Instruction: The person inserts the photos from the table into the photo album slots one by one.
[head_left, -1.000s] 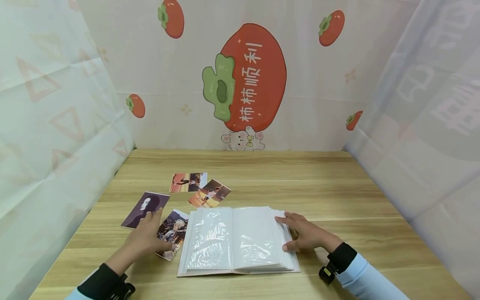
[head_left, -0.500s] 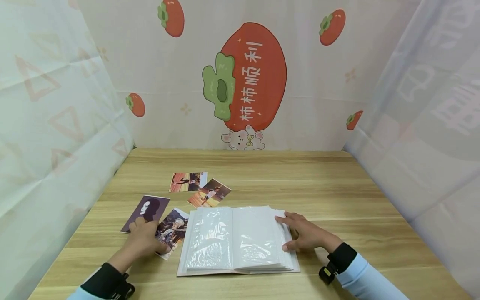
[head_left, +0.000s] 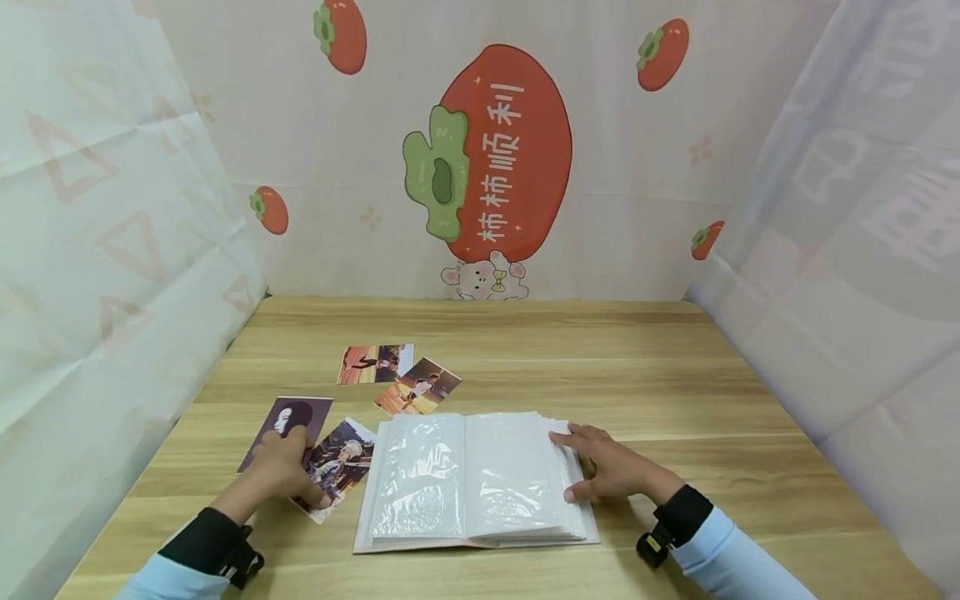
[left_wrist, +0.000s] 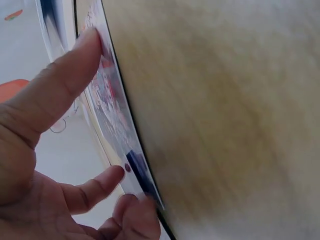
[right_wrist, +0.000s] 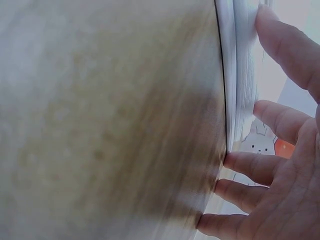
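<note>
An open photo album [head_left: 420, 483] with empty clear pockets lies near the middle front. At its left, my left hand [head_left: 279, 467] reaches down over a photo of a light-haired figure [head_left: 339, 458], thumb at the near edge and curled fingers at the left edge. In the left wrist view the thumb touches the photo's face [left_wrist: 107, 95] and the fingertips bend in at its other end. Part of a purple photo [head_left: 288, 417] is behind those fingers. My right hand [head_left: 618, 464] rests with relaxed fingers along the album's right edge, thumb and index finger at the page stack [right_wrist: 245, 70].
Two more photos lie farther back: a reddish one [head_left: 363, 365] and an orange-toned one [head_left: 420, 387], close to the album's upper edge. The wooden table [head_left: 600, 358] is bounded by a printed back cloth [head_left: 615, 167] and cloth sides.
My left hand has drawn back and curled its fingers; the light-haired figure's photo has turned and slid left with it. The purple photo has shifted toward the near side. The right hand stays put.
</note>
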